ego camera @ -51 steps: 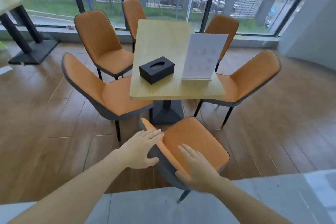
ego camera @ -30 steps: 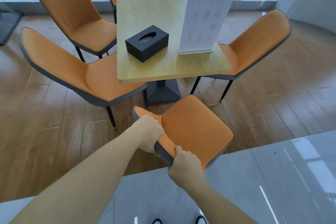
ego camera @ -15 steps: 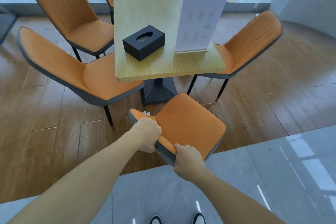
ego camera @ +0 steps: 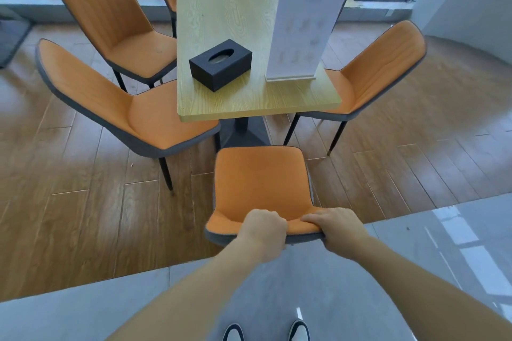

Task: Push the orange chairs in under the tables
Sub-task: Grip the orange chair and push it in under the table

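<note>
You have both hands closed over the top edge of the near chair's [ego camera: 261, 183] backrest, your left hand [ego camera: 263, 232] toward the middle of that edge and your right hand [ego camera: 339, 230] at its right corner, apart from each other. Gripping at two spots probably lets you steer the chair as well as drive it, so it tracks straight. The chair faces the end of the tabletop [ego camera: 243, 36], its seat front near the dark pedestal base [ego camera: 243, 133] but still out from under the wood, so this one is not yet tucked in. Watch that base: the seat looks lined up on it, and it may stop the chair short. The left chair [ego camera: 124, 108] and the right chair [ego camera: 371, 77] already have their seats partly under the edges, and three more stand further back. A black tissue box [ego camera: 220, 63] and an upright menu stand [ego camera: 302, 33] sit on the tabletop, so push smoothly to avoid jolting them.
</note>
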